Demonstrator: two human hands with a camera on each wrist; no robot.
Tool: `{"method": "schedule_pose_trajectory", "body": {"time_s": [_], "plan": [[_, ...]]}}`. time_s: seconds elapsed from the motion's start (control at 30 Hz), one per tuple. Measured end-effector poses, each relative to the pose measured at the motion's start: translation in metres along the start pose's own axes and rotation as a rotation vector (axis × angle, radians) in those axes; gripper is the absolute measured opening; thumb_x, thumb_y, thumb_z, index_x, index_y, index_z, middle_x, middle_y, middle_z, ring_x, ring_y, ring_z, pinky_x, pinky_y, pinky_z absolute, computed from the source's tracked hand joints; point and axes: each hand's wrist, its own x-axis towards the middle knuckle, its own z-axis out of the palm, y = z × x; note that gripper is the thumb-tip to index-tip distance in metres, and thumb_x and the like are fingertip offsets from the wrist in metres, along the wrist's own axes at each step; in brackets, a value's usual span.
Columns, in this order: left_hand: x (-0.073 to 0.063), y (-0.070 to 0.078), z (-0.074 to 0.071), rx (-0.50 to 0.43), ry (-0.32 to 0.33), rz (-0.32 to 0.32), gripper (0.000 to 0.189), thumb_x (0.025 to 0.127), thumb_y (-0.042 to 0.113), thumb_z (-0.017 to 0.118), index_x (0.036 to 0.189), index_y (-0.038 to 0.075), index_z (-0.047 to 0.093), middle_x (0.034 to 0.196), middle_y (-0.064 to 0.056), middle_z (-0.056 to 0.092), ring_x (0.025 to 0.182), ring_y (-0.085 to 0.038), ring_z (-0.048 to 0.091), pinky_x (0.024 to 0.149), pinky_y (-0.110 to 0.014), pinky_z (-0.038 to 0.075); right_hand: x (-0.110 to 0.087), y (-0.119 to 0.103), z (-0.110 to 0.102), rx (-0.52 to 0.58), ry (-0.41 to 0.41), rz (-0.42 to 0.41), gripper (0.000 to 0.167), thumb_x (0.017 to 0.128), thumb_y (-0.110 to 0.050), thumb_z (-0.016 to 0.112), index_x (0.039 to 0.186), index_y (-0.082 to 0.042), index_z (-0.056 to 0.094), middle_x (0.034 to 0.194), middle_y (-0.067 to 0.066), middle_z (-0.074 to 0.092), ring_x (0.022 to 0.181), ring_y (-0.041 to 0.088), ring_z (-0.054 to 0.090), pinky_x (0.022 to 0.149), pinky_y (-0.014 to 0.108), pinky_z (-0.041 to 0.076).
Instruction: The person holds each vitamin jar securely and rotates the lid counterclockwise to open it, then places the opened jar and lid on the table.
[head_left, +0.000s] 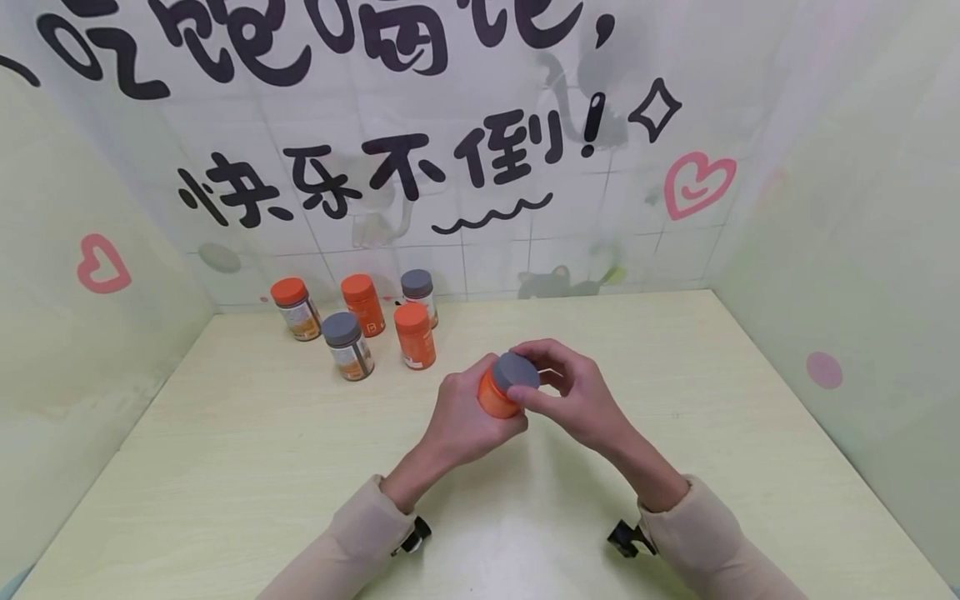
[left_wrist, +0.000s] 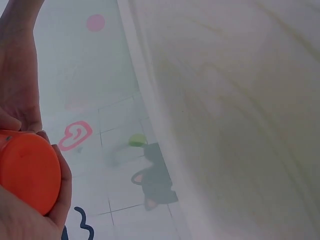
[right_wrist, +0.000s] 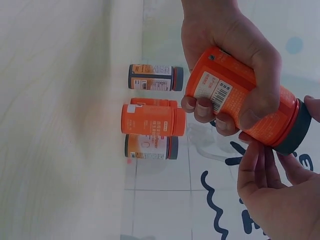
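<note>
An orange bottle (head_left: 497,398) with a grey lid (head_left: 516,372) is held up over the table, tilted. My left hand (head_left: 467,421) grips its body, the fingers wrapped round the side with the barcode label (right_wrist: 214,91) in the right wrist view. The thumb and fingers of my right hand (head_left: 581,400) pinch the grey lid at its edge. From the left wrist, the bottle's round orange base (left_wrist: 32,172) faces the camera.
Several bottles stand at the table's back left: two orange ones with orange lids (head_left: 415,337) (head_left: 363,305), a labelled one with an orange lid (head_left: 297,310), and grey-lidded ones (head_left: 349,347) (head_left: 418,293). Printed walls (head_left: 465,275) enclose the pale table (head_left: 247,467) at the back and sides.
</note>
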Motion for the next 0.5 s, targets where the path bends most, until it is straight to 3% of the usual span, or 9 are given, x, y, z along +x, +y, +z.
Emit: {"method": "schedule_pose_trajectory", "body": {"time_s": [0.27, 0.5], "plan": [[0.0001, 0.0, 0.0003, 0.011, 0.003, 0.009, 0.035, 0.076, 0.014, 0.077, 0.108, 0.017, 0.064, 0.084, 0.005, 0.07, 0.069, -0.009, 0.063, 0.063, -0.027, 0.056, -0.0007, -0.001, -0.0016, 0.003, -0.031, -0.002, 0.05, 0.09, -0.01, 0.074, 0.137, -0.008, 0.06, 0.124, 0.013, 0.066, 0.106, 0.024, 0.064, 0.091, 0.028, 0.057], [-0.0007, 0.0003, 0.0009, 0.009, -0.004, 0.001, 0.034, 0.076, 0.015, 0.078, 0.107, 0.017, 0.064, 0.085, 0.005, 0.07, 0.07, -0.009, 0.063, 0.063, -0.027, 0.056, -0.0004, -0.0004, -0.0001, -0.005, 0.02, 0.076, 0.043, 0.085, -0.013, 0.081, 0.123, -0.008, 0.062, 0.118, 0.011, 0.066, 0.103, 0.026, 0.065, 0.089, 0.027, 0.058]]}}
